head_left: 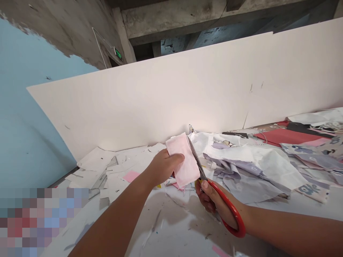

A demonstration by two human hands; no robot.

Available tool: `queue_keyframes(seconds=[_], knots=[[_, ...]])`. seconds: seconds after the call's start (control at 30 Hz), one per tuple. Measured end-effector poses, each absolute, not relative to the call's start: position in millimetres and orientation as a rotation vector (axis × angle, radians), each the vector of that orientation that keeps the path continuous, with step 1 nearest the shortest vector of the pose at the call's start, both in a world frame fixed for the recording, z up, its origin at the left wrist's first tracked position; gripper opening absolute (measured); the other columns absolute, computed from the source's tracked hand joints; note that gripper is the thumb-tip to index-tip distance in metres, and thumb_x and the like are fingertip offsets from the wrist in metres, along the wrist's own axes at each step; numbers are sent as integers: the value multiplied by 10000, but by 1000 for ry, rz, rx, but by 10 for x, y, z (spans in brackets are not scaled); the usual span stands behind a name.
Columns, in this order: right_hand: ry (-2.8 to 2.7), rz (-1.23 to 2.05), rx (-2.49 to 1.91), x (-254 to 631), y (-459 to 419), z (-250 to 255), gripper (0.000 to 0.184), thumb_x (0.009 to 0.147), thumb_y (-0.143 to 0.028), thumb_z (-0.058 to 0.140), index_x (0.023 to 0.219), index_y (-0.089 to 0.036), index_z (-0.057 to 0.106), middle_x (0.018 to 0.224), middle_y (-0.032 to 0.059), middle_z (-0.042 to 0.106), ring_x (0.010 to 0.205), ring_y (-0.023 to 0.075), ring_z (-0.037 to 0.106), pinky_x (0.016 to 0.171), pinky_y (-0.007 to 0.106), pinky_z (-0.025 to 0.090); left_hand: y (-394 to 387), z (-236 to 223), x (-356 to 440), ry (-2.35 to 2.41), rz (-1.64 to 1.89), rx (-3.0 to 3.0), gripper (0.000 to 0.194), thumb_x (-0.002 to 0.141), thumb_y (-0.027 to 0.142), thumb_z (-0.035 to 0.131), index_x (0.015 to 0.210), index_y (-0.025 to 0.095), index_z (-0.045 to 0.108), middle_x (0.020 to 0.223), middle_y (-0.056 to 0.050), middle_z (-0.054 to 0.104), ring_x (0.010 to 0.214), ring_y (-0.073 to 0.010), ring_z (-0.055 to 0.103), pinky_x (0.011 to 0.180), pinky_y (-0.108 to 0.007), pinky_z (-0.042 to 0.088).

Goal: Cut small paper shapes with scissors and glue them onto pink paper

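Observation:
A pale pink piece of fabric (184,169), roughly rectangular, is gripped between the thumb and fingers of my left hand (163,166), raised above the white table. My right hand (211,198) is wrapped round the red handles of a pair of scissors (199,162). The dark blades lie along the right edge of the pink fabric; whether they are cutting into it I cannot tell. The fingers of my left hand are mostly hidden behind the fabric. Behind the blades lies a small clear bottle with a white tip (210,165).
Paper sheets and scraps (96,159) cover the table at left. White and lavender fabric pieces (241,167) are heaped at right, with red fabric (284,137) farther back. A tall white board (150,103) stands along the back edge. Small clippings dot the front surface.

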State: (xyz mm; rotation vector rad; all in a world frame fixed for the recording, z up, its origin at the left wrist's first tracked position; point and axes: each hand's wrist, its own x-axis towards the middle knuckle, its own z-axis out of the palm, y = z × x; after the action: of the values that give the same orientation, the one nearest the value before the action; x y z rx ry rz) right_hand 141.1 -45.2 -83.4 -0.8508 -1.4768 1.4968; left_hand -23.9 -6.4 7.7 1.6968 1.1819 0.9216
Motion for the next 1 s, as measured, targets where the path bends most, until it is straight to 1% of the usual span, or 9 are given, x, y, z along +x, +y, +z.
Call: queue_keyframes(seconds=[0.17,0.33,0.43,0.6,0.83,0.9,1.0], knots=[[-1479,1504,-854,1416,-448,-817,528,682,-726,439,651,-208,342,566,-78,270,481,74,228,460,232,193,-70,123,-266,1177,967,1714,212,634,266,502,482,192,374,464,44,333,447,-91,326,436,-225,263],[-1468,1534,-819,1428,-427,-865,481,745,-679,413,681,-205,360,580,-75,275,478,70,232,447,221,190,-64,149,-249,1210,1054,1638,144,627,275,517,527,182,470,469,29,415,476,-120,406,458,-238,312],[-1466,1523,-827,1421,-429,-856,490,729,-683,433,666,-203,357,573,-76,280,475,66,236,446,220,193,-44,120,-251,1181,1063,1641,126,632,268,517,552,176,485,482,29,423,485,-119,410,466,-238,316],[-1494,1489,-845,1406,-454,-808,507,708,-696,445,635,-204,345,557,-80,274,476,68,242,451,227,200,-66,113,-244,1172,1068,1645,130,649,272,500,567,177,466,498,41,379,481,-100,367,463,-232,291],[-1510,1473,-861,1404,-455,-834,511,707,-705,432,624,-212,325,548,-82,259,475,74,229,447,237,188,-114,166,-202,1236,1126,1620,231,648,279,492,497,192,341,476,56,263,458,-79,276,443,-228,237],[-1512,1464,-847,1407,-453,-850,496,725,-687,431,629,-211,329,554,-81,259,478,75,233,448,236,193,-99,140,-209,1208,1099,1652,219,656,268,486,505,191,347,480,56,265,460,-81,282,442,-227,238],[-1522,1452,-845,1416,-451,-858,486,744,-677,414,647,-207,342,562,-79,264,482,74,239,450,230,203,-69,85,-225,1171,1038,1687,164,666,270,487,553,190,400,493,56,291,463,-85,299,440,-223,247]])
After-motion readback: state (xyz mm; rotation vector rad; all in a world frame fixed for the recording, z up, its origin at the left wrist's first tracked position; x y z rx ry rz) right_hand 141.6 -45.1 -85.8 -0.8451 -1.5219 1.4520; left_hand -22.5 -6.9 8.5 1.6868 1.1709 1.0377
